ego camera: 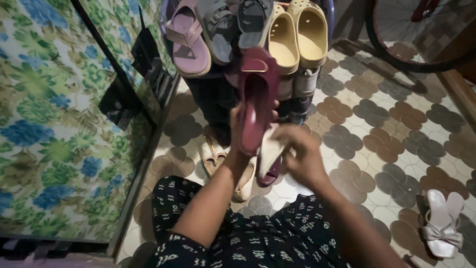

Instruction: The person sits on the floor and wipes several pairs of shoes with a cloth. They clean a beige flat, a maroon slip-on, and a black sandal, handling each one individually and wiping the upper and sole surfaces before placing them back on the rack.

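Evidently a wiping step is in hand: the left hand [241,130] has its fingers clenched around a maroon slipper [258,97], held upright in front of the shoe rack [218,99], while the right hand [297,151] pinches a pale cloth [270,149] against the slipper's lower end. Judging by this, the cloth needs firm strokes along the sole, with the left grip steady; beige sandals [213,159] lie on the tiled floor [396,124] just below.

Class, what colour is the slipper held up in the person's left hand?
Maroon slipper, seen best in the head view.
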